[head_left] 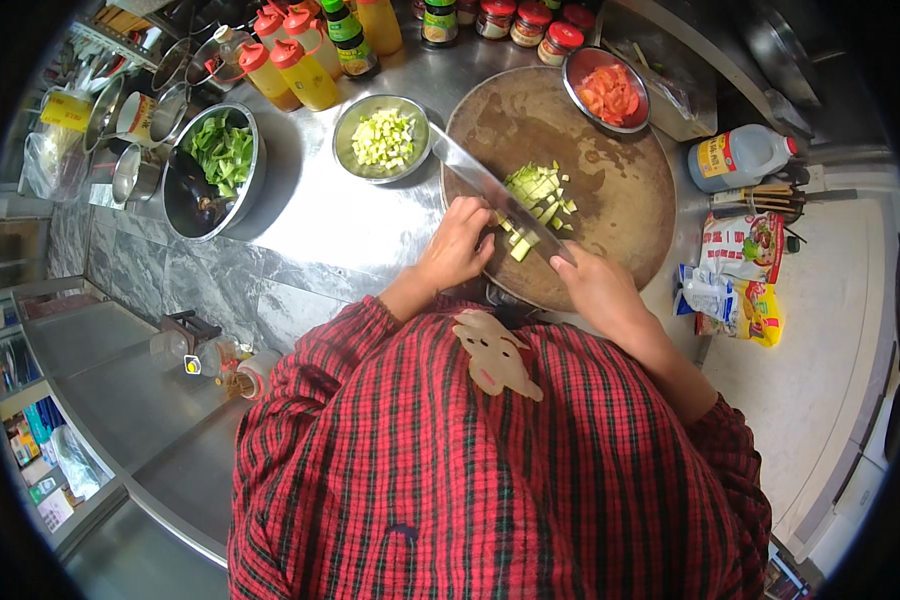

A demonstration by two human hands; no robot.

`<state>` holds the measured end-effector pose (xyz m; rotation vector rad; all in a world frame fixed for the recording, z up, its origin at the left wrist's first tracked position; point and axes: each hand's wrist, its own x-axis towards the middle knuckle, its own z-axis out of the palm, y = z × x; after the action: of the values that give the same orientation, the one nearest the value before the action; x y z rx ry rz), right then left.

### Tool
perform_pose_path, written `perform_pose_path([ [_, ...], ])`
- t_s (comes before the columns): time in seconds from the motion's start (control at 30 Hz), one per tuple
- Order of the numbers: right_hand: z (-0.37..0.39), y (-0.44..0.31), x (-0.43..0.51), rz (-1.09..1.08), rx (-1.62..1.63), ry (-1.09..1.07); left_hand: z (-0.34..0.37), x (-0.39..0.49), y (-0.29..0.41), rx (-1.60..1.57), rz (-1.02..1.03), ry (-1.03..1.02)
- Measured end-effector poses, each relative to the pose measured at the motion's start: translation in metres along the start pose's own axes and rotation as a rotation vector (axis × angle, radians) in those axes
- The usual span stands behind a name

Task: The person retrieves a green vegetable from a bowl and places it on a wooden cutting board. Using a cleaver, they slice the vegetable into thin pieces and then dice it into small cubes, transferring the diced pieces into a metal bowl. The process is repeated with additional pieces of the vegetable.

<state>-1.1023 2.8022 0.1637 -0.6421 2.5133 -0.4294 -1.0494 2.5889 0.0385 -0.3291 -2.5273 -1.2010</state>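
My right hand [600, 289] grips the handle end of a long, wide-bladed kitchen knife [487, 184], whose blade slants up and left over a round wooden chopping board [630, 202]. Cut pieces of a pale green vegetable [536, 191] lie on the board beyond the blade, with a few sticks of it on the near side. My left hand [457, 240], fingers curled, is at the board's left edge against the near side of the blade; whether it pinches a piece cannot be told. Left of the board stands a metal bowl [340, 161] of diced green vegetable.
A bowl of sliced tomato [611, 94] rests on the board's far right edge. A steel basin [251, 202] with green leaves and dark eggplant stands left. Squeeze bottles [304, 75] and red-lidded jars [529, 22] line the back. A big plastic jug [742, 157] and seasoning bags [739, 247] are right.
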Motion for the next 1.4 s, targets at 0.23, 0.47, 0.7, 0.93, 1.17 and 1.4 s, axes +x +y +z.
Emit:
perform_pose_path([
  [0.23,0.023,0.0,0.024,-0.064,0.064,0.075,0.001,-0.002,-0.001,-0.005,0.037,-0.044],
  [0.47,0.01,-0.003,0.004,-0.011,0.102,0.018,-0.001,-0.008,-0.001,-0.039,0.026,-0.001],
  [0.7,0.026,0.003,0.018,-0.004,0.159,0.036,0.009,-0.009,0.004,-0.051,0.032,-0.042],
  [0.93,0.008,0.033,0.016,0.344,0.853,-0.011,0.032,0.008,0.009,0.056,0.04,0.04],
  [1.17,0.006,0.053,0.013,0.453,1.71,-0.113,0.03,0.046,0.035,-0.773,-0.616,0.338],
  [1.4,0.042,0.09,0.019,0.467,1.759,-0.439,0.064,0.082,0.061,-2.229,-1.021,0.231],
])
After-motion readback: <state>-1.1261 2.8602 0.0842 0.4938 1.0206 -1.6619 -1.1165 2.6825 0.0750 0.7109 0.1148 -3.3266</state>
